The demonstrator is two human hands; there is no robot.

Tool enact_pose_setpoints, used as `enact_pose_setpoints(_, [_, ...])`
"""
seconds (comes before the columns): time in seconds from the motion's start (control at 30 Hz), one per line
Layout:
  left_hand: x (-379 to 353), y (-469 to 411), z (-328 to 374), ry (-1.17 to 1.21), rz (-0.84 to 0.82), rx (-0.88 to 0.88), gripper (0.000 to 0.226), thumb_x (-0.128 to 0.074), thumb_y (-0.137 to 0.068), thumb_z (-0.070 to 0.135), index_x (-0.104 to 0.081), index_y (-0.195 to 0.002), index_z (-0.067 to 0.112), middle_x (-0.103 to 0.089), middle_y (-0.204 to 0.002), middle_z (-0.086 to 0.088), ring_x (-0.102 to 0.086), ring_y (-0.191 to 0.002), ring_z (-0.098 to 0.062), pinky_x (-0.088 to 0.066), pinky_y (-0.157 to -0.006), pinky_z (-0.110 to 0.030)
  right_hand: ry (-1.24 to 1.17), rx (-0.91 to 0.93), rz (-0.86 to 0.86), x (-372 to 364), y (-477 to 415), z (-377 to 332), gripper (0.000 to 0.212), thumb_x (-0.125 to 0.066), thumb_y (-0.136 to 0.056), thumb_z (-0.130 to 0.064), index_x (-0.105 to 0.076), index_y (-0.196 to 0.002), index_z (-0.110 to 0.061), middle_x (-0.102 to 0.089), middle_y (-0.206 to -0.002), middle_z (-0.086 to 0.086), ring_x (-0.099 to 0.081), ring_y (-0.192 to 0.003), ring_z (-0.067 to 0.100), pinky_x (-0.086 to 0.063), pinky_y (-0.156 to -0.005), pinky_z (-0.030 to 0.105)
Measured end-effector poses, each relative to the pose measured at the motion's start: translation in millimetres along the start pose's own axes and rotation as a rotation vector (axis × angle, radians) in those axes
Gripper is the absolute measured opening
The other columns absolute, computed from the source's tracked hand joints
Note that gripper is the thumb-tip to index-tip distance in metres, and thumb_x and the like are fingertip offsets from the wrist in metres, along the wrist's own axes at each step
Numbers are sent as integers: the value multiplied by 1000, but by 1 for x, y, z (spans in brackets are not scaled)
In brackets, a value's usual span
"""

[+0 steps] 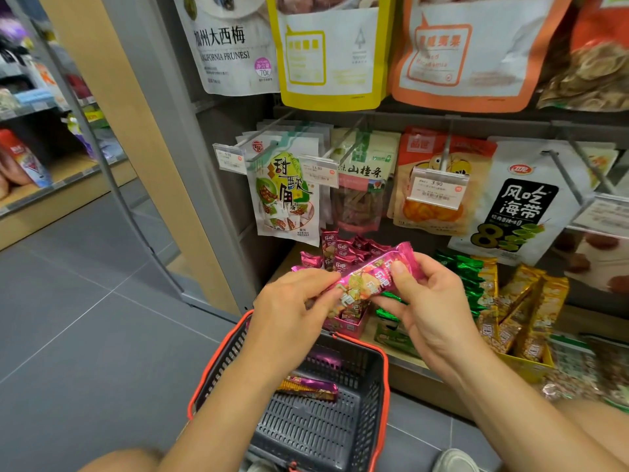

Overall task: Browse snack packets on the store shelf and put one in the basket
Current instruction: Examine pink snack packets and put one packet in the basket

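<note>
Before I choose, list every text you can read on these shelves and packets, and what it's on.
"加州大西梅", "CALIFORNIA PRUNES", "70g": white pouch
"甜酸角": hanging bag
"山楂条": green-topped bag
"13.80": second price tag from left
"3.90": third price tag
"风吃海带", "8": seaweed bag
"乐吧": pink packet gripped by left hand and right hand
Too blurred: yellow pouch, orange pouch, tags' fine print.

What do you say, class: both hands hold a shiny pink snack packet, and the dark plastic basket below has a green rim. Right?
The dark plastic basket below has an orange-red rim, not green, as the head view shows. The left hand and right hand hold the shiny pink snack packet.
</note>
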State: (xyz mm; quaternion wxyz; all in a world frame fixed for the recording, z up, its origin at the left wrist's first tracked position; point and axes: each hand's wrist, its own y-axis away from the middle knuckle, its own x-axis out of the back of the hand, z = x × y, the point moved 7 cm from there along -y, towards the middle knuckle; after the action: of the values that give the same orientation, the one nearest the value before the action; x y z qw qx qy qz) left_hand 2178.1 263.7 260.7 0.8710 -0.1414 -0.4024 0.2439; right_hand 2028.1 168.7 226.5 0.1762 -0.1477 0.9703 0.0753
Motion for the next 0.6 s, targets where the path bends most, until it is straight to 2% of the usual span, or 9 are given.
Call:
enact_pose_setpoints(0.13, [3, -2, -2, -48, 50, 7, 24, -74, -82, 12, -76, -105, 19, -69, -99, 10, -57, -96, -8, -43, -86, -15, -56, -44, -84, -8, 2, 3, 12, -59, -92, -6, -58, -104, -5, -72, -95, 16, -73, -89, 25, -60, -68, 33])
enact_pose_setpoints(0.27, [-8, 2, 1, -34, -68, -26, 51, -66, -84, 2, -62, -128, 28, -59, -104, 14, -55, -93, -3, -48, -81, -19, 23, -17, -166, -15, 5, 3, 25, -74, -71, -16, -66, -94, -9, -74, -91, 11, -73, -82, 22, -60, -69, 35])
enact_pose_setpoints(0.37, [-10, 4, 5, -15, -79, -46, 47, -64, -90, 28, -54, -136, 31, -57, -106, 16, -57, -93, -3, -52, -80, -29, 60, 12, -194, -19, 8, 2, 21, -79, -64, -25, -75, -84, -19, -74, -85, 3, -72, -80, 17, -59, -68, 29])
enact_pose_setpoints(0.47, [-7, 3, 7, -110, -88, -60, 63, -54, -83, 61, -48, -139, 33, -56, -112, 18, -58, -99, -2, -53, -81, -28, 57, 2, -246, -23, 10, 2, 29, -80, -63, -33, -77, -88, -19, -74, -87, 5, -72, -83, 20, -60, -71, 33])
enact_pose_setpoints(0.53, [-8, 3, 9, -179, -102, -75, 70, -51, -79, 68, -46, -138, 30, -56, -113, 16, -58, -100, -4, -52, -80, -27, 65, -16, -278, -27, 12, 4, 30, -76, -68, -37, -77, -92, -18, -75, -93, 8, -72, -87, 21, -59, -69, 31])
enact_pose_setpoints(0.6, [-7, 3, 9, -186, -89, -65, 68, -55, -79, 64, -48, -135, 27, -57, -113, 14, -58, -99, -6, -50, -79, -24, 45, -38, -336, -32, 13, 5, 30, -70, -77, -36, -77, -98, -16, -75, -98, 11, -72, -91, 21, -57, -67, 27])
